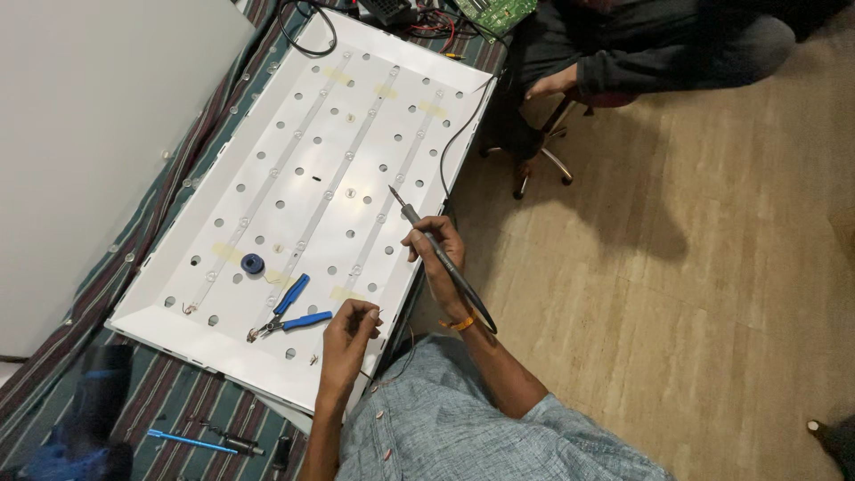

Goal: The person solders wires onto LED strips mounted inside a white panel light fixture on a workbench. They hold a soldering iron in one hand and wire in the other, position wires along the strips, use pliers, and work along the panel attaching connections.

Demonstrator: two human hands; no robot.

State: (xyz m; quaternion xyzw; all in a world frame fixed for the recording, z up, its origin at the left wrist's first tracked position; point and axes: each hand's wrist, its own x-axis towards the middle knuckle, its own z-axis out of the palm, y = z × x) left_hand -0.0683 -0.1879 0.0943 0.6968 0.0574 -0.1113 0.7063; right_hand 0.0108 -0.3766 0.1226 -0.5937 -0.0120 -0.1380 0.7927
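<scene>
soldering iron held over a white backlight panel, thin wire pinched in the other hand

the right hand [436,249] is closed pen-style round the soldering iron [429,239], tip angled up over the white panel [223,343], probably to keep the hot end off the surface. at the panel's near edge the left hand [349,328] has its fingertips pinched on what looks like a thin wire [378,311], wrist bent inward. blue-handled pliers [289,312] lie on the panel just left of that hand, a small blue spool [253,264] beyond them.
</scene>
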